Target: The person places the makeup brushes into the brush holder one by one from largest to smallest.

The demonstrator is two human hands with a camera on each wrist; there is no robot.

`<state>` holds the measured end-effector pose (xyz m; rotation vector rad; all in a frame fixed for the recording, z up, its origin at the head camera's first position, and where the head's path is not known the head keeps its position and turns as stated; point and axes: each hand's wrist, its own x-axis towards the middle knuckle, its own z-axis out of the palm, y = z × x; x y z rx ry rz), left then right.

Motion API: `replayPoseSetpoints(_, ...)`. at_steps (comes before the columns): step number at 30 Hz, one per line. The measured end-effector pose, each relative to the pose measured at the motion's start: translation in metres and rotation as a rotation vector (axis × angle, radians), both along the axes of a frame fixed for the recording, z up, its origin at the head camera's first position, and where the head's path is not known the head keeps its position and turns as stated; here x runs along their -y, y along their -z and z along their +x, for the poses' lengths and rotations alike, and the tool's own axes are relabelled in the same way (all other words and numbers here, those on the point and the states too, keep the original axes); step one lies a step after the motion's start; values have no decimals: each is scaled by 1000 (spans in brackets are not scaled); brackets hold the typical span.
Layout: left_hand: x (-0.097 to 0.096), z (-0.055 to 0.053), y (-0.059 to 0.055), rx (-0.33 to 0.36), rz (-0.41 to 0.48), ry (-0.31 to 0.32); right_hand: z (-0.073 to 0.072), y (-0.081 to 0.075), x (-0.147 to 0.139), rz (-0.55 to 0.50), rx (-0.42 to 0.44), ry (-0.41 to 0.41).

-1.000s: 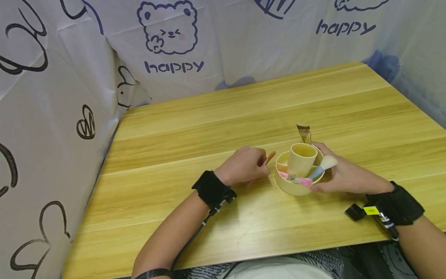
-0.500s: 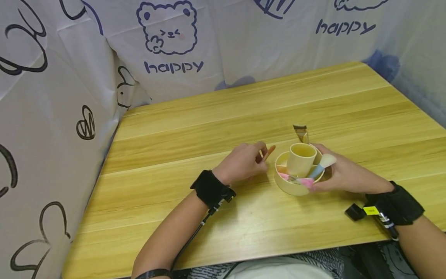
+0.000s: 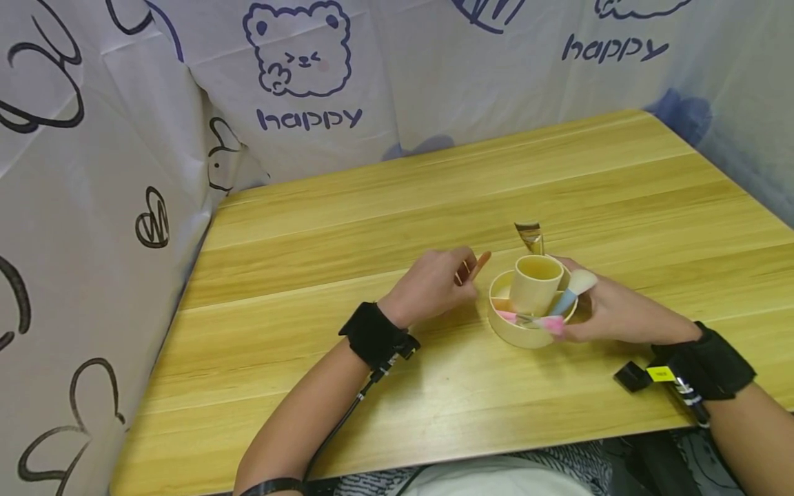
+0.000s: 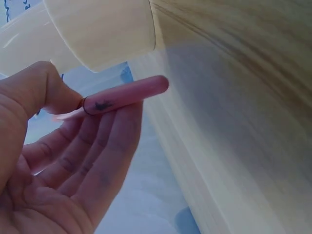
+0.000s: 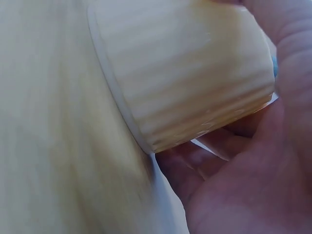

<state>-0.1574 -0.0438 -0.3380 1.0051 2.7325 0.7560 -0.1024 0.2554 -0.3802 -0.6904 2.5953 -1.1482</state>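
In the head view my left hand point(image 3: 431, 286) pinches a slim stick with a rounded end point(image 3: 480, 264), just left of a round cream brush holder point(image 3: 521, 335). The left wrist view shows the stick as a pink handle point(image 4: 129, 95) between thumb and fingers, its other end mostly hidden by the thumb. My right hand point(image 3: 611, 310) grips the holder's right side; its ribbed wall point(image 5: 190, 73) fills much of the right wrist view. A taller cup point(image 3: 537, 293) rises inside the holder. Around it lean a white-tipped makeup brush point(image 3: 582, 282), a pink-ended one point(image 3: 551, 324) and a flat brown brush point(image 3: 530, 235).
The holder stands toward the right of a wood-grain table point(image 3: 347, 227). A white cloth with drawings point(image 3: 434, 76) hangs behind the table and along its left. Black bands with small cameras circle both wrists point(image 3: 375, 337), and a cable runs along the left forearm.
My left hand has shifted slightly away from me with the pink-handled stick. In the holder, the back brush has moved left and the front pink end right, as if the holder turned a little.
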Motion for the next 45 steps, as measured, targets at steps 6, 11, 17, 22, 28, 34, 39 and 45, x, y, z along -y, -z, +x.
replayPoseSetpoints(6, -1, -1, 0, -60, 92, -1, -1, 0, 1, -17, 33, 8)
replayPoseSetpoints(11, -2, -1, -2, -119, 181, 15, -1, 1, 1, -10, 25, 10)
replayPoseSetpoints(17, -3, 0, -2, -147, 303, 48, -2, 1, 1, -27, -15, -9)
replayPoseSetpoints(22, -5, 1, -2, -187, 410, 105, -2, 2, 1, -29, -28, -12)
replayPoseSetpoints(28, -9, 4, -1, -223, 478, 147, -2, 2, 0, -20, -5, -15)
replayPoseSetpoints(34, -13, 6, 1, -224, 468, 177, -2, 2, -1, -29, 20, -18)
replayPoseSetpoints(39, -15, 9, 0, -189, 493, 195, -1, 3, -1, -39, 25, -25)
replayPoseSetpoints(45, -16, 11, 1, -166, 496, 237, -1, 2, 0, -35, 26, -21)
